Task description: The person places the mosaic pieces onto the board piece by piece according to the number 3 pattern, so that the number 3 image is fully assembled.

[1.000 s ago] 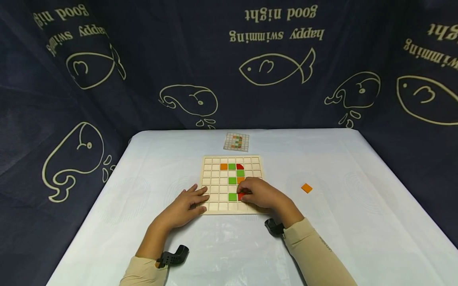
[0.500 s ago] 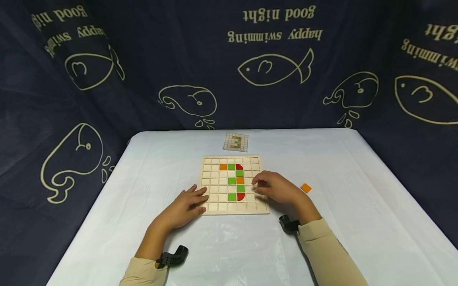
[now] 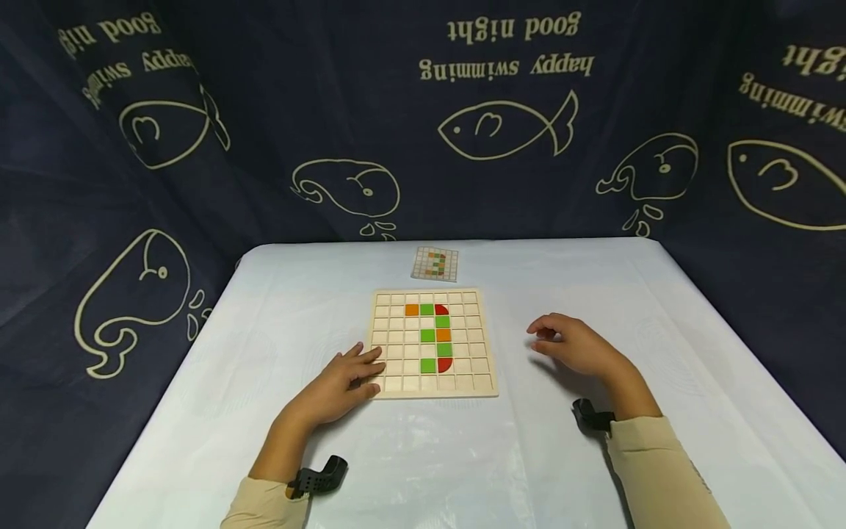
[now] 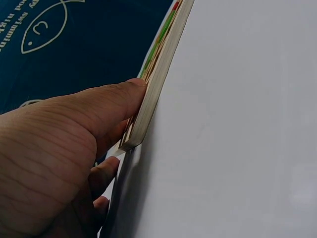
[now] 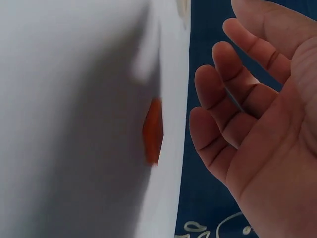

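A wooden grid board [image 3: 468, 351] lies on the table, with orange, green and red tiles set in several of its cells. My left hand [image 3: 340, 386] rests at the board's left edge, fingers fairly straight and spread. In the left wrist view its thumb [image 4: 119, 99] touches the board's edge [image 4: 158, 84]. Right of the board, my right hand [image 3: 575, 345] hovers above the table, fingers loosely bent and holding nothing. The right wrist view shows a loose orange tile [image 5: 153, 131] on the table, apart from the fingers [image 5: 210, 87]; the hand hides it in the head view.
A small pattern card [image 3: 435, 264] with a similar coloured figure lies behind the board. White cloth covers the table [image 3: 423, 455]. Dark fabric [image 3: 370, 88] with fish and whale drawings hangs around the back and sides.
My right hand has left the red tile at the board's lower part and moved right, over the loose orange tile. A green tile and that red tile are uncovered. My left hand stays put.
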{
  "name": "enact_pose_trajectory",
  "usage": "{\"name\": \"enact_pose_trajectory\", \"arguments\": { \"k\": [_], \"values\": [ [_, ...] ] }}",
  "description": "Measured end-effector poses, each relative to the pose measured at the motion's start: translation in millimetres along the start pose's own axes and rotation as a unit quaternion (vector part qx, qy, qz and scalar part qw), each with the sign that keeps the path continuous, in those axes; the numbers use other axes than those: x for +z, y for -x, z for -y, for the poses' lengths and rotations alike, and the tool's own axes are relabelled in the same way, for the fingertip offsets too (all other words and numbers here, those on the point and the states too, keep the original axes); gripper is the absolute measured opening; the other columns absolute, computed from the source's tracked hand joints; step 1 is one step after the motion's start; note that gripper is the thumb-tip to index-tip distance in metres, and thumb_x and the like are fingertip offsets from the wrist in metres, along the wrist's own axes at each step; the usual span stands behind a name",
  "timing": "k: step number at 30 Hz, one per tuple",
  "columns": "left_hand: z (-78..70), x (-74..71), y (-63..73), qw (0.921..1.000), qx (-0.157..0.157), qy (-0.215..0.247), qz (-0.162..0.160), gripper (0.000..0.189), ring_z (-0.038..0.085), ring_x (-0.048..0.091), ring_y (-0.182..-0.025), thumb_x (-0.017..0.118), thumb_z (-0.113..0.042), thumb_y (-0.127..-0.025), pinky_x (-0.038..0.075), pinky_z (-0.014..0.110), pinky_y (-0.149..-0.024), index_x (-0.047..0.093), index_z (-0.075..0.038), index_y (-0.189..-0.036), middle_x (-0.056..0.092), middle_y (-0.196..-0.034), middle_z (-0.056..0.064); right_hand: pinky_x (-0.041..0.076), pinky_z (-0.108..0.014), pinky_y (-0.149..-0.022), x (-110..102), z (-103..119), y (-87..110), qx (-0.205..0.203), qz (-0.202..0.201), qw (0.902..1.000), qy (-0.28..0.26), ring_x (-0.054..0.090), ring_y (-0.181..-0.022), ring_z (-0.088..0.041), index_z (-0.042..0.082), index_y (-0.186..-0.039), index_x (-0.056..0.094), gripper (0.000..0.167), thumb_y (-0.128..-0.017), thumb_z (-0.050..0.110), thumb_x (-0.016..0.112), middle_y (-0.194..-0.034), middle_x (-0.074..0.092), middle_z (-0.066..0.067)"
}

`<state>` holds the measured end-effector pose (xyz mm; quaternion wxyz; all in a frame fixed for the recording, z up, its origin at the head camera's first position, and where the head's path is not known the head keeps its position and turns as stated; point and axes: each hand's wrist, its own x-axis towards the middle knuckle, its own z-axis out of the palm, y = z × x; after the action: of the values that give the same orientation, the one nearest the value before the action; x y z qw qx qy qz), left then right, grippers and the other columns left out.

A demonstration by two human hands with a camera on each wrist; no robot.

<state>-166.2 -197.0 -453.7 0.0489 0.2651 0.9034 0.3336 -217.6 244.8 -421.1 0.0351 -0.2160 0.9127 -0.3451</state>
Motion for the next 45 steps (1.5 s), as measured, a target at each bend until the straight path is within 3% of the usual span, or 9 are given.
{"name": "enact_pose_trajectory", "arguments": {
  "k": [7, 20, 29, 45],
  "values": [
    [-0.5, -0.1, 0.7, 1.0000, 0.002, 0.003, 0.002, 0.043, 0.042, 0.020, -0.146, 0.067, -0.019, -0.096, 0.010, 0.069, -0.112, 0.061, -0.002, -0.135, 0.043, -0.151, 0.013, 0.047, -0.040, -0.080, -12, -16, 12.1, 0.049, 0.002, 0.9988, 0.006, 0.053, -0.093, -0.022, 0.003, -0.114, 0.066, 0.023, -0.095, 0.014, 0.068, -0.102, 0.061, -0.006],
    [-1.5, -1.4, 0.1, 0.9999, -0.008, 0.006, 0.004, 0.044, 0.040, 0.019, -0.147, 0.068, -0.019, -0.095, 0.009, 0.067, -0.114, 0.061, -0.003, -0.136, 0.042, -0.152, 0.011, 0.047, -0.043, -0.086, -17, -36, 22.7, 0.088, 0.006, 0.9960, 0.018, 0.057, -0.098, -0.024, 0.002, -0.115, 0.065, 0.027, -0.096, 0.019, 0.068, -0.107, 0.065, -0.009],
    [-0.9, -1.1, 0.0, 0.9999, -0.008, 0.003, 0.007, 0.045, 0.038, 0.018, -0.148, 0.068, -0.022, -0.096, 0.009, 0.067, -0.114, 0.061, -0.004, -0.136, 0.041, -0.153, 0.009, 0.045, -0.041, -0.083, -16, -38, 25.3, 0.092, 0.012, 0.9956, 0.018, 0.053, -0.091, -0.021, 0.002, -0.115, 0.064, 0.027, -0.093, 0.016, 0.070, -0.101, 0.063, -0.005],
    [-2.2, -2.4, -0.2, 1.0000, -0.005, -0.002, 0.007, 0.044, 0.040, 0.020, -0.147, 0.068, -0.019, -0.095, 0.010, 0.068, -0.113, 0.061, -0.003, -0.135, 0.043, -0.152, 0.011, 0.046, -0.041, -0.085, -13, -44, 25.0, 0.069, 0.022, 0.9973, 0.014, 0.055, -0.094, -0.022, 0.001, -0.115, 0.064, 0.027, -0.088, 0.005, 0.070, -0.103, 0.063, -0.005]
  ]
}}
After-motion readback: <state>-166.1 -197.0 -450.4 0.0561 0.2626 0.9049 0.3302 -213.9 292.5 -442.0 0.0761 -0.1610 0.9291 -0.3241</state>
